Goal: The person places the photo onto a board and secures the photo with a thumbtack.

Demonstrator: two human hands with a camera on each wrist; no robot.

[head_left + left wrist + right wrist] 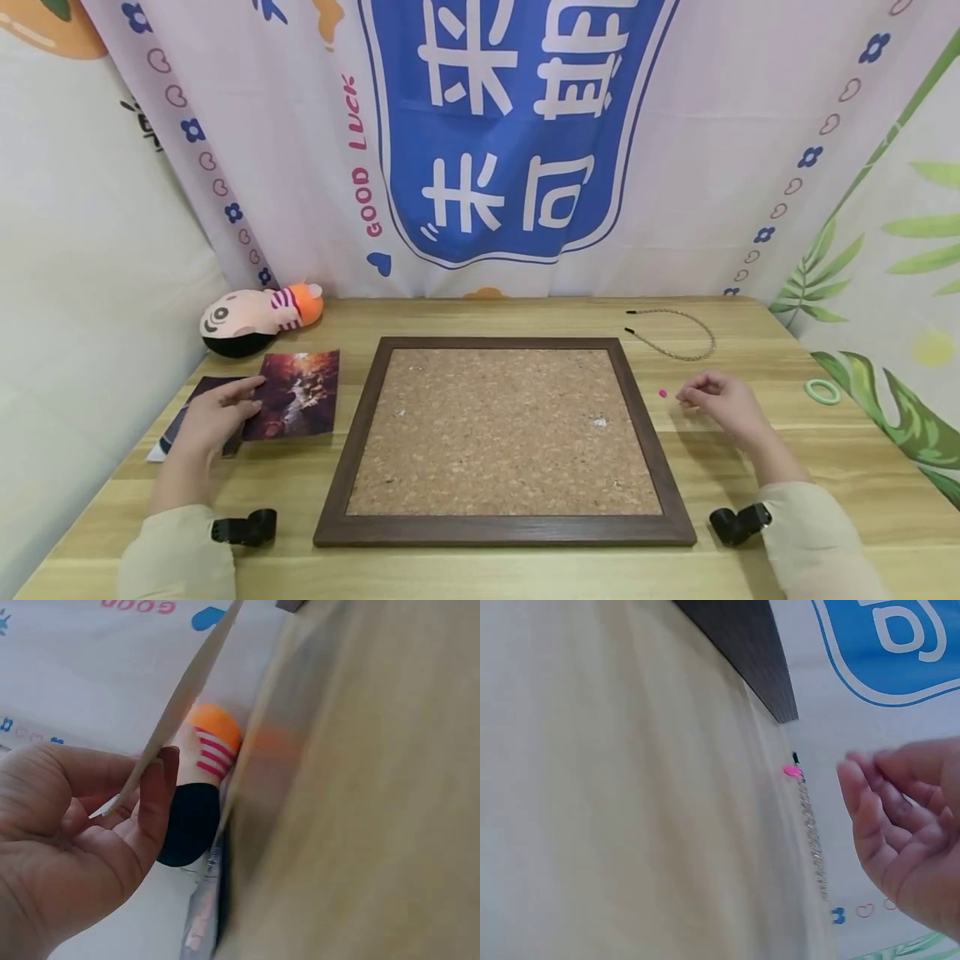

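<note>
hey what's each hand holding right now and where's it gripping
The left hand pinches a photo at its left edge. The right hand holds nothing; it is beside a pink pin.

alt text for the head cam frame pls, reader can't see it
A person's left hand lifts a dark reddish photo at the left of a framed cork board on a wooden table. The right hand hovers, fingers loosely curled, near a small pink pin.

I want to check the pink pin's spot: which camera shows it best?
The head view: the pink pin lies on the table between the cork board and the right hand. The right wrist view shows it small; the left wrist view misses it.
</note>
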